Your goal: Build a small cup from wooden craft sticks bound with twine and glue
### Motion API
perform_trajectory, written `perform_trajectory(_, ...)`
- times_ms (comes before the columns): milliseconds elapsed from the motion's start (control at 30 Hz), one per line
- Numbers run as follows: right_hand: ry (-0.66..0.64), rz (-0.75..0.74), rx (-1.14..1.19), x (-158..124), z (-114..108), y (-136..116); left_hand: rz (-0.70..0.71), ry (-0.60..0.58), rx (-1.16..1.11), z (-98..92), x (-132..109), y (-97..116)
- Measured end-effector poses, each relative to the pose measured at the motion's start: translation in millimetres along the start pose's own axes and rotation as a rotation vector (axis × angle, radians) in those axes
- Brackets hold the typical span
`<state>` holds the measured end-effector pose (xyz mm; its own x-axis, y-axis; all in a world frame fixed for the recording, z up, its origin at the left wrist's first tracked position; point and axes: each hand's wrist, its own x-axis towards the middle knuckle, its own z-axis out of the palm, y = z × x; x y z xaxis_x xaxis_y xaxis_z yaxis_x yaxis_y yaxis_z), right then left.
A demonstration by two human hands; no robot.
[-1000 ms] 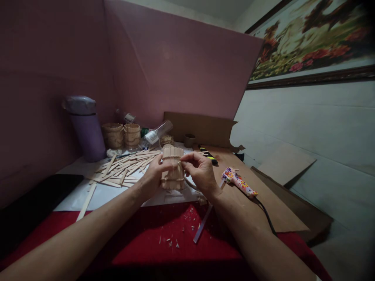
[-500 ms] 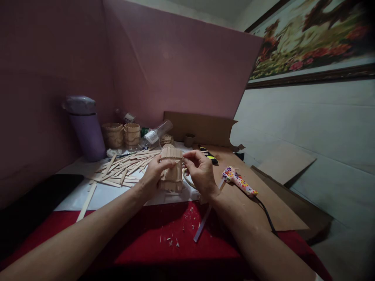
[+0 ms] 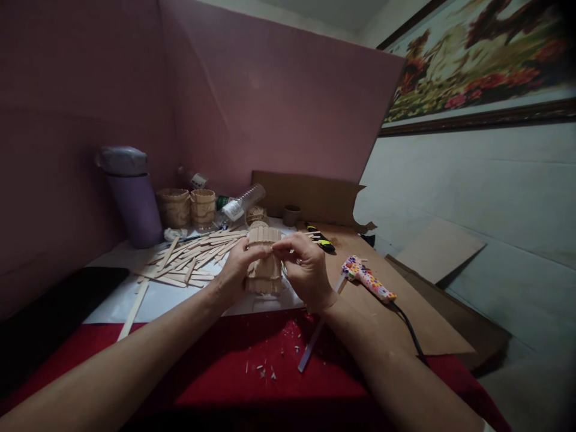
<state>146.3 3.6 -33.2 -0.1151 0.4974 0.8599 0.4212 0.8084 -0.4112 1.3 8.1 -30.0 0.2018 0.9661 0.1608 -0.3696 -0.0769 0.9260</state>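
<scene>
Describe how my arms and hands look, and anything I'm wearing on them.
Your left hand and right hand are ungloved, the wrists unadorned, the forearms bare. A pale patch by the right elbow may be a sleeve. Any ring is too small to confirm.

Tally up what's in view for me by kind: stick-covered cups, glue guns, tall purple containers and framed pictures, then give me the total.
Stick-covered cups: 3, one in the left hand, two at the back left
Glue gun: 1
Tall purple container: 1
Framed picture: 1
Total: 6
</scene>
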Motion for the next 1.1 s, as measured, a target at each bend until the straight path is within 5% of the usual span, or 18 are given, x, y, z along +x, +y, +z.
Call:
perform_trajectory(567,-0.101,-0.199,-0.13,3.8,-8.6,6.7,-0.031,-0.008,-0.038,0.8,-1.9,2.6)
perform_trajectory(1100,-0.128,-0.225,-0.171,2.7,-8.2,5.3,-0.003,0.002,0.015,-1.1,-0.9,-0.1)
